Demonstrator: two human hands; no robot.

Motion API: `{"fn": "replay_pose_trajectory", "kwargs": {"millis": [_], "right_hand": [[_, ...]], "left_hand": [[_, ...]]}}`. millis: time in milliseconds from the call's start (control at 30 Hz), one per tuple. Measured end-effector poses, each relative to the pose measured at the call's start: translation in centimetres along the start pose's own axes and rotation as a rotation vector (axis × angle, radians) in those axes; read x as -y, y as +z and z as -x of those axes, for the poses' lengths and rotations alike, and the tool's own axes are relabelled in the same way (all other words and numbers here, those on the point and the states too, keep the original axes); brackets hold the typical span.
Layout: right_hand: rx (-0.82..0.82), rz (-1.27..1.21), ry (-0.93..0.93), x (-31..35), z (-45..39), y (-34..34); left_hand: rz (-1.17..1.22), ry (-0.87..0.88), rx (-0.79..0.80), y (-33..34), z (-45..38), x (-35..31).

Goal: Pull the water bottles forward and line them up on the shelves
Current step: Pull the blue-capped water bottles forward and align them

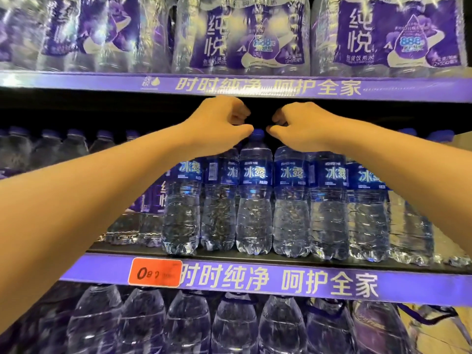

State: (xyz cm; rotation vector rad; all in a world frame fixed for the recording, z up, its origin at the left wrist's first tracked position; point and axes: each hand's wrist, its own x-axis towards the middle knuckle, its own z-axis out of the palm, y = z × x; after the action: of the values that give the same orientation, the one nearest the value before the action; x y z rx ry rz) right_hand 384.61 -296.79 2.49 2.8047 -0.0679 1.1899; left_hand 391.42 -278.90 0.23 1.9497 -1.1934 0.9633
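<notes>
Blue-labelled water bottles (254,200) stand in a row at the front of the middle shelf (255,254). My left hand (224,121) is curled over the top of the bottle (219,200) left of centre, whose cap is hidden under it. My right hand (293,123) is curled the same way over the bottle (291,200) right of centre. Between the two thumbs shows the blue cap (256,134) of the centre bottle. Both forearms reach in from the lower corners.
Shrink-wrapped purple packs (242,34) fill the upper shelf, close above my hands. Large bottles (189,323) stand on the lower shelf. An orange price tag (154,272) sits on the shelf strip. Purple-capped bottles (74,146) stand further back at the left.
</notes>
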Motion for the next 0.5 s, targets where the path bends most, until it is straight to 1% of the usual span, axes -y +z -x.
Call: {"fn": "replay_pose_trajectory", "kwargs": {"millis": [133,233,300,333,400,500], "right_hand": [[-0.014,-0.033,-0.049,2.8,-0.3,1.7],[-0.051,0.059,-0.051,4.5,-1.1,2.4],[-0.079,0.069,-0.026,5.8,-1.8,2.3],[-0.068,0.047,-0.013,6.2,-2.0,2.2],[-0.014,0.032,0.005,7.3,-2.6,2.2],[0.055,0.011,0.045,8.7,-2.9,2.1]], "left_hand": [[-0.222,0.052,-0.121,-2.6,1.9,3.0],[-0.324,0.096,-0.206,-3.9,2.6,5.2],[-0.314,0.130,-0.206,-4.6,2.7,6.3],[-0.316,0.124,-0.190,-4.8,2.6,6.6],[-0.328,0.083,-0.144,-5.4,2.4,7.3],[-0.230,0.001,-0.094,-5.6,2.2,8.3]]}}
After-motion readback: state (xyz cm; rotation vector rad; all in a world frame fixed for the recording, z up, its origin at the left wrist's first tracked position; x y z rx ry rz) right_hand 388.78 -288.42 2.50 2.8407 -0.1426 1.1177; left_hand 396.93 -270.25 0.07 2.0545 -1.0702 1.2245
